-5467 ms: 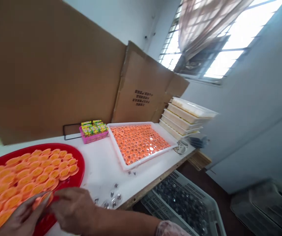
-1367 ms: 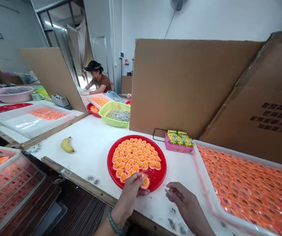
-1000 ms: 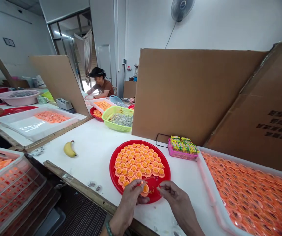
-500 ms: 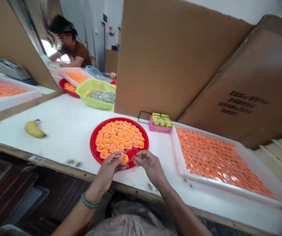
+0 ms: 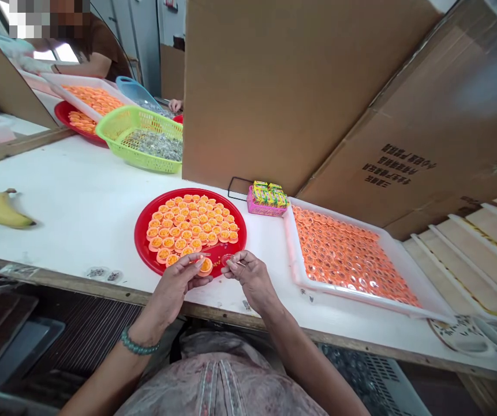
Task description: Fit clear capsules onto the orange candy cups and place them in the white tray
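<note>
A red round tray holds many small orange round pieces with yellow-orange centres. Over its near edge, my left hand pinches one orange round piece between thumb and fingers, its face turned up. To the right, my right hand is closed at the fingertips on a small clear disc, which looks reddish against the tray. A thin pale sliver shows near my right fingers; its kind is unclear. The two hands are a short gap apart.
On the right stands a white tray of orange pieces under shiny covers. Behind are a pink basket of wrapped packets and cardboard panels. Leftward lie a banana and a green basket. A co-worker sits beyond.
The view has shifted right and downward, so table things appear further left and higher. My left hand keeps the orange piece; the clear disc in my right fingers now shows more plainly.
</note>
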Available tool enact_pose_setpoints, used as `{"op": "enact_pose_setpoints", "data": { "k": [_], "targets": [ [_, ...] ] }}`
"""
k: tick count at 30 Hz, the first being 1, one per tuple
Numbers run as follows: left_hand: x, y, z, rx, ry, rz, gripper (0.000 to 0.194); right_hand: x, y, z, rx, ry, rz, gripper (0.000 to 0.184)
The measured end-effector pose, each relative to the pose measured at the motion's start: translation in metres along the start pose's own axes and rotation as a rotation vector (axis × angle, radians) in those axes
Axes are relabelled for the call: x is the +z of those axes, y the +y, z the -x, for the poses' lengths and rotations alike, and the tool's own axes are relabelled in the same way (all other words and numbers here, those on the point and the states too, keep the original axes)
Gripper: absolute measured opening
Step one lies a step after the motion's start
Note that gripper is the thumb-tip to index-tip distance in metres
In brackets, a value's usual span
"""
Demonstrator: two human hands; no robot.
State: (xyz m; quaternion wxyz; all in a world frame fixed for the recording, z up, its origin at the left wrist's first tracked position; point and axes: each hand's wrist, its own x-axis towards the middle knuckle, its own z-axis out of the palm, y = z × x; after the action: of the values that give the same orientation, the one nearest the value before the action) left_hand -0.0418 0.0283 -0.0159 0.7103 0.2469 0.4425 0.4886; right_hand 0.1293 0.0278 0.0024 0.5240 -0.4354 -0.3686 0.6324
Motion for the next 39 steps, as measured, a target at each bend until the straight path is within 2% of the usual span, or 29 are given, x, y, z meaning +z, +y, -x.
{"op": "enact_pose_setpoints", "data": {
  "k": [14,17,21,24,27,33,36,39],
  "targets": [
    [0.006,0.003,0.003,0.024,0.006,-0.018,0.041,-0.003,0.004,-0.001,-0.007,0.020,0.135,0.024],
    [0.005,0.002,0.001,0.042,0.028,-0.048,0.042,-0.003,-0.004,0.000,-0.005,-0.026,0.297,0.023],
    [0.007,0.001,0.001,0.075,0.043,-0.067,0.042,-0.004,-0.021,-0.003,-0.116,-0.147,0.697,0.018],
    [0.010,0.000,-0.003,0.091,0.002,-0.041,0.047,-0.004,-0.025,-0.014,-0.127,-0.248,0.803,0.016],
    [0.012,0.000,-0.004,0.097,-0.004,-0.041,0.050,-0.001,-0.023,-0.025,-0.070,-0.283,0.774,0.008],
    [0.013,-0.002,-0.001,0.046,-0.034,0.029,0.048,0.003,-0.015,-0.030,-0.003,-0.290,0.649,0.011],
    [0.013,-0.003,-0.003,0.018,-0.011,0.077,0.045,0.001,-0.010,-0.028,0.033,-0.277,0.551,0.014],
    [0.014,-0.004,-0.004,0.022,-0.007,0.081,0.045,-0.002,0.000,-0.026,0.075,-0.201,0.410,0.025]
  ]
}}
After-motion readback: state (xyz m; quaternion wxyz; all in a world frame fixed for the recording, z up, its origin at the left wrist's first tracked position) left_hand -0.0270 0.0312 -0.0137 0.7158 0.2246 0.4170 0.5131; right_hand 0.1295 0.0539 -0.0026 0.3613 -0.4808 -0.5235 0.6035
